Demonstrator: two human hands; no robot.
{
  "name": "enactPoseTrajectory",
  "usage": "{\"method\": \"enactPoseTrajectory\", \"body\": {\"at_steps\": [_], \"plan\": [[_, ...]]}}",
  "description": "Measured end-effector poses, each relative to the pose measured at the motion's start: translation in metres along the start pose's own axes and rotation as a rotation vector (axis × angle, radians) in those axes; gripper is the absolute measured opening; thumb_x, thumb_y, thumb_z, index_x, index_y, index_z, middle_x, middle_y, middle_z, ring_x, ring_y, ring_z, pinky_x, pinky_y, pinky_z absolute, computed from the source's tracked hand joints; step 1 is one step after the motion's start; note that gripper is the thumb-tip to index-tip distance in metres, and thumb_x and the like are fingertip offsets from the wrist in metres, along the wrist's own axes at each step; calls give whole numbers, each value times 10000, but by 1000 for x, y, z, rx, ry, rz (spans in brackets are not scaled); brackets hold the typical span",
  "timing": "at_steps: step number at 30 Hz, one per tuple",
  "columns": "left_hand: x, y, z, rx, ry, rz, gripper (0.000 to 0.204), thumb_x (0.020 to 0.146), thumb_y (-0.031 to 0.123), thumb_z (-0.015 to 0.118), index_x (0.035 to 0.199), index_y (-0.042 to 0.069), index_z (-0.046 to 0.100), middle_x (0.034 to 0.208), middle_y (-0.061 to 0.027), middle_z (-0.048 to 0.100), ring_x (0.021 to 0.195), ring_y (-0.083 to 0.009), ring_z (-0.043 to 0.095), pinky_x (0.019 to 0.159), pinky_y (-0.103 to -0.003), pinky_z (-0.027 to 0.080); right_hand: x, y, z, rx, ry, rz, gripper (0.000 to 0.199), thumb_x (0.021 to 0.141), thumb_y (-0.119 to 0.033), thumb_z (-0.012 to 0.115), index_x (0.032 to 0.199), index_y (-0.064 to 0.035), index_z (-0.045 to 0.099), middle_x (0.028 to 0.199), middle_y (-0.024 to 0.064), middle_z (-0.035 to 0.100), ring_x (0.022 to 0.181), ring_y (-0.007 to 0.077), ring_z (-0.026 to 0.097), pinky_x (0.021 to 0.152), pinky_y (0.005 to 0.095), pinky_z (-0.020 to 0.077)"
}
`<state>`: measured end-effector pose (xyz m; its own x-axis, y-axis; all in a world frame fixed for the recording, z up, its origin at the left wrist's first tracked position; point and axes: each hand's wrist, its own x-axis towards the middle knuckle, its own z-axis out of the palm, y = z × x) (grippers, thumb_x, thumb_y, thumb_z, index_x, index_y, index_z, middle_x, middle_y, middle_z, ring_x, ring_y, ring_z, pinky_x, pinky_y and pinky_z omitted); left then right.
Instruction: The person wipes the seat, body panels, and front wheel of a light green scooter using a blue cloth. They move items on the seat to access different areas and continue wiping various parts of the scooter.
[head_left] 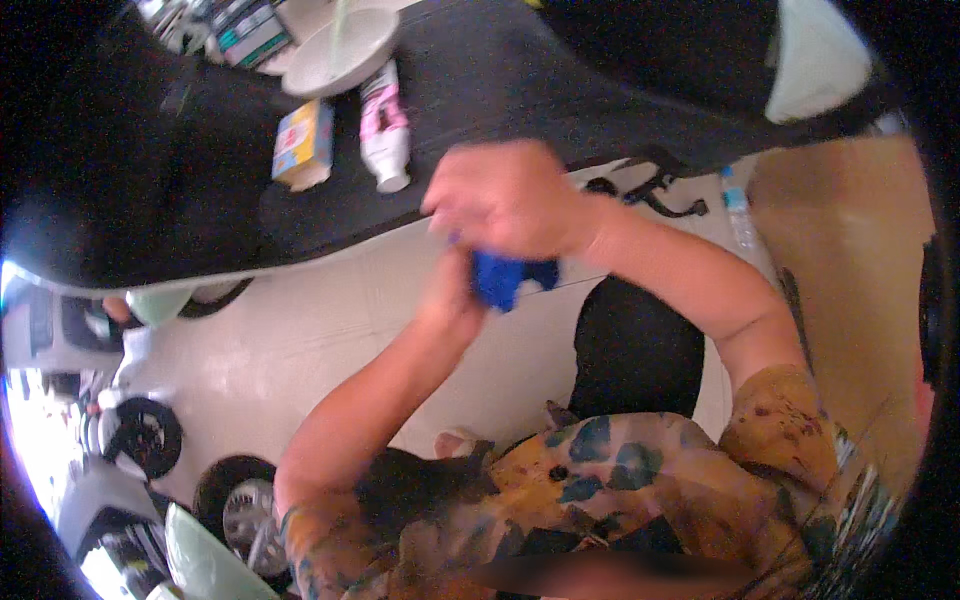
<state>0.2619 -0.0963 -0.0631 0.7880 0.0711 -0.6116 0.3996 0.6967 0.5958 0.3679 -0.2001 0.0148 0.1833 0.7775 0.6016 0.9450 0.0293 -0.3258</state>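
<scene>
My right hand point(505, 195), slightly blurred, curls closed in front of the near edge of a black surface. A crumpled blue cloth point(505, 280) hangs out beneath it, over the floor. Just below, my left hand point(458, 285) presses against the same cloth, closed on it, and my right hand hides most of its fingers. Beyond the hands, on the black surface point(220, 220), lies a pink and white squeeze tube point(383, 130). Left of the tube stands a small yellow and blue box point(303, 145). Behind both is a white bowl point(340, 55).
Parked scooters with black wheels point(245, 510) stand on the pale tiled floor point(270, 370) at the left. A black rounded object point(640, 345) is below my right forearm. A clear bottle point(738, 210) with a blue cap is by the brown area at the right.
</scene>
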Motion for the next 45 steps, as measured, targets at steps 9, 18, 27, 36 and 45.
{"method": "enactPoseTrajectory", "body": {"at_steps": [9,18,27,36,45], "plan": [[-56,2,-67,-133,-171,72,469,971,422,506,1301,90,513,1355,-101,532,1278,-244,479,1041,-447,404,-18,-16,49,-207,-359,-140,236,750,-199,696,976,-132,680,1089,86,588,1031,271,561,788,387,521],[-43,10,-111,30,-153,41,491,962,466,522,1251,72,570,1261,-96,604,1143,-212,564,886,-350,477,-85,64,-34,-474,-412,-472,51,721,-208,641,694,-165,634,1042,20,581,969,218,526,766,363,421],[-46,30,-110,-8,-62,69,410,984,410,501,1200,72,585,1194,-80,633,1087,-186,585,836,-336,478,-144,13,-128,-904,-40,244,178,721,-165,644,883,-202,708,1088,17,630,945,250,561,734,407,434],[-43,35,-101,90,123,171,359,1002,357,454,1189,75,574,1198,-67,613,1062,-173,568,839,-326,429,-56,28,-47,-713,-22,187,315,796,-167,638,1107,-168,685,1181,74,591,975,278,543,792,411,444],[-33,25,-111,162,59,178,328,992,336,513,1174,79,603,1144,-75,666,1008,-184,639,772,-314,504,-186,49,-176,-1077,125,705,295,757,-55,647,1028,-163,692,1085,103,626,971,307,624,788,388,538]]}}
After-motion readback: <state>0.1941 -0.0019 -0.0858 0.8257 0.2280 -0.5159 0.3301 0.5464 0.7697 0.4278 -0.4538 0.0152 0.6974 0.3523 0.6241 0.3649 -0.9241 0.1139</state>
